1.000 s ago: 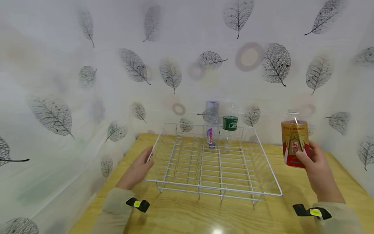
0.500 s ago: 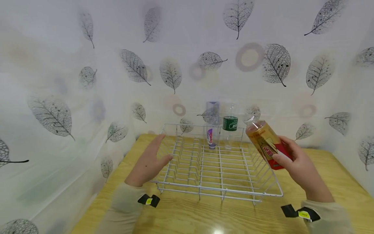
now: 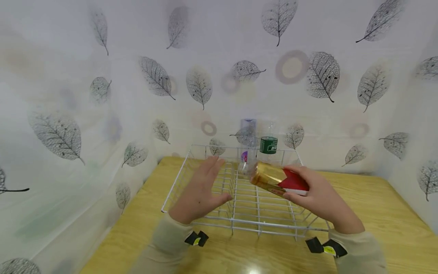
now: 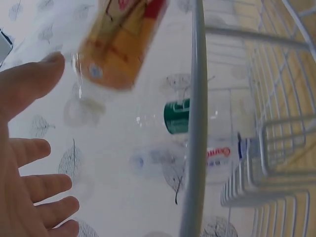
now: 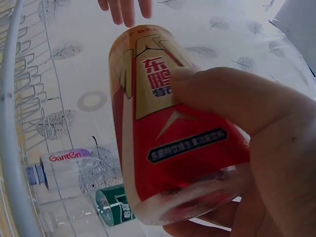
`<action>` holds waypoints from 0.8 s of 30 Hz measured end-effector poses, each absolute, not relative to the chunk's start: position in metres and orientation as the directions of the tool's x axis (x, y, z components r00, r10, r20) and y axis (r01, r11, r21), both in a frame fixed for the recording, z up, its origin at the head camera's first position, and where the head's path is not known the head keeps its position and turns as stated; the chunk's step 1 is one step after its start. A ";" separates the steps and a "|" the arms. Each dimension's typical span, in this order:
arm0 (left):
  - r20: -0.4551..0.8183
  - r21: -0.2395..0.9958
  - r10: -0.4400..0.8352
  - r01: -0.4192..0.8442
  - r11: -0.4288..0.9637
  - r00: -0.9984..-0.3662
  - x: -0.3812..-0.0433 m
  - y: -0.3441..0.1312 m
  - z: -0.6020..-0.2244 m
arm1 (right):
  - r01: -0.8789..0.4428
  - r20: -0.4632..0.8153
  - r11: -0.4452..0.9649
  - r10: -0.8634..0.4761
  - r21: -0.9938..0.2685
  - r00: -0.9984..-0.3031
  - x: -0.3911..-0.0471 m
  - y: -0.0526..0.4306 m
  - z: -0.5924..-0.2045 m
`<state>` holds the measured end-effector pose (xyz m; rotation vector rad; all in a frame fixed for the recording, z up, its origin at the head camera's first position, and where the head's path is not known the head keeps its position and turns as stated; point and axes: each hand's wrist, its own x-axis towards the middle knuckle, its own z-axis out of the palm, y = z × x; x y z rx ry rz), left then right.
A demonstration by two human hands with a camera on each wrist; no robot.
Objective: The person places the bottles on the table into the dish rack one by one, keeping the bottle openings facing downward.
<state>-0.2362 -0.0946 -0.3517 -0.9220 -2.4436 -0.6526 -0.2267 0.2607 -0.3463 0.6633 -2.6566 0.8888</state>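
Observation:
My right hand (image 3: pixel 325 198) grips a red and gold drink bottle (image 3: pixel 278 179), tilted with its neck end toward the left hand, above the white wire rack (image 4: pixel 196 123). Its thumb lies across the label in the right wrist view. Opposite it, my left hand (image 3: pixel 202 192) hovers over the rack's left part, fingers spread, holding nothing. The bottle's neck points toward that palm in the left wrist view. At the rack's back, a clear Ganten bottle (image 5: pixel 69 168) stands cap down. Beside it is a clear bottle with a green label (image 3: pixel 268 145).
The rack rests on a wooden table (image 3: pixel 359 205), with bare wood at its right and front. A leaf-patterned covering (image 3: pixel 219 95) rises behind and at both sides. Rows of wire dividers fill the rack's left part.
The right hand has brought the red and gold bottle leftward over the rack, tipping it from upright to nearly lying. My left hand has let go of the rack's left rim and moved inward.

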 end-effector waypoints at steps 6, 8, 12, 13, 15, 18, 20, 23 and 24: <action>0.574 0.161 0.537 0.729 0.666 -0.618 -0.233 -0.071 -0.353 | -0.548 0.373 0.722 -0.412 -0.422 -0.831 -0.228 0.236 -0.349; 0.563 0.134 0.550 0.724 0.677 -0.617 -0.232 -0.066 -0.356 | -0.563 0.377 0.722 -0.430 -0.403 -0.821 -0.227 0.233 -0.350; 0.543 0.064 0.585 0.724 0.687 -0.603 -0.228 -0.056 -0.360 | -0.580 0.382 0.734 -0.453 -0.353 -0.805 -0.226 0.228 -0.351; 0.534 0.051 0.591 0.721 0.691 -0.605 -0.227 -0.055 -0.361 | -0.587 0.388 0.736 -0.460 -0.336 -0.799 -0.226 0.226 -0.352; 0.524 0.020 0.605 0.719 0.695 -0.600 -0.226 -0.051 -0.363 | -0.602 0.397 0.736 -0.476 -0.308 -0.785 -0.226 0.222 -0.353; 0.514 -0.017 0.621 0.717 0.697 -0.592 -0.227 -0.047 -0.368 | -0.619 0.412 0.735 -0.491 -0.278 -0.768 -0.224 0.217 -0.354; 0.514 -0.036 0.632 0.722 0.691 -0.580 -0.228 -0.045 -0.370 | -0.624 0.415 0.733 -0.496 -0.270 -0.762 -0.223 0.214 -0.355; 0.520 -0.051 0.640 0.727 0.685 -0.566 -0.230 -0.042 -0.373 | -0.625 0.418 0.735 -0.497 -0.262 -0.760 -0.223 0.212 -0.357; 0.524 -0.048 0.638 0.729 0.683 -0.564 -0.231 -0.041 -0.374 | -0.627 0.421 0.734 -0.497 -0.262 -0.759 -0.223 0.211 -0.358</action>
